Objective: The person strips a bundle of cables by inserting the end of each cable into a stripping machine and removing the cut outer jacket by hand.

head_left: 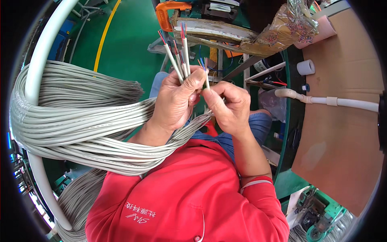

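Observation:
My left hand (177, 94) is closed around several grey cables (173, 60), whose stripped ends point up and show thin red, blue and dark inner wires. In the fingers of my right hand (229, 105), one more cable (207, 80) is pinched below its stripped end, with fine coloured wires fanned at the tip. The two hands are close together in front of my chest. A thick bundle of grey cables (92, 125) drapes across my left forearm and runs under my hands, its loose ends partly hidden by them.
A white pipe (37, 60) carries the cable bundle at the left. To the right is a bench covered in brown board (334, 133), with a white bent pipe (322, 101) and a white roll (306, 67). A worn, tape-wrapped frame (225, 34) and an orange tool (163, 16) lie ahead.

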`<state>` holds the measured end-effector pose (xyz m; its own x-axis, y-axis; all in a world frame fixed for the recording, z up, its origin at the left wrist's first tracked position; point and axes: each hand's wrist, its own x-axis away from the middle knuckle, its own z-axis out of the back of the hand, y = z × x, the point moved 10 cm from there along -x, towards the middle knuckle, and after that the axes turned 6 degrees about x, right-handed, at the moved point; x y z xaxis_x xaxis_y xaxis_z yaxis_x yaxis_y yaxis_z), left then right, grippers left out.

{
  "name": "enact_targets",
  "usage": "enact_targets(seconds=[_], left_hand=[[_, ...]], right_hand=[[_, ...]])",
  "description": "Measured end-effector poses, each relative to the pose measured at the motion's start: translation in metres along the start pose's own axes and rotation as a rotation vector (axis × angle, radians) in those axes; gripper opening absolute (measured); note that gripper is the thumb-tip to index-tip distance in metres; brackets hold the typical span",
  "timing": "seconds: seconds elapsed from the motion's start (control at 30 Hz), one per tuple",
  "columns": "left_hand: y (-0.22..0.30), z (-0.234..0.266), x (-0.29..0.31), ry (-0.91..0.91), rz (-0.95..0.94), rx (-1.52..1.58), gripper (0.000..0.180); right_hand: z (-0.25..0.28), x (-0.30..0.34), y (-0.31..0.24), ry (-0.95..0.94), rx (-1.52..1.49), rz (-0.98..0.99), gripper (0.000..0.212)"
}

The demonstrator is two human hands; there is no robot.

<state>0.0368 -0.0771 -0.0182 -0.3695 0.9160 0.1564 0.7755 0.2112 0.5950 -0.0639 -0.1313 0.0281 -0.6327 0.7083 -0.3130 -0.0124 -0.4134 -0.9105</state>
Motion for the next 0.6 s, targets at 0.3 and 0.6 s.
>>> enact_targets(seconds=[0.3, 0.6], left_hand=[[0.032, -0.029, 0.008, -0.136, -0.180, -0.209, 0.020], [0.049, -0.044, 0.006, -0.148, -0.330, -0.313, 0.017]], right_hand=[[0.034, -0.066, 0.040, 0.310, -0.180, -0.317, 0.024], [0.031, -0.108, 0.059, 0.336, -0.271, -0.357, 0.018]])
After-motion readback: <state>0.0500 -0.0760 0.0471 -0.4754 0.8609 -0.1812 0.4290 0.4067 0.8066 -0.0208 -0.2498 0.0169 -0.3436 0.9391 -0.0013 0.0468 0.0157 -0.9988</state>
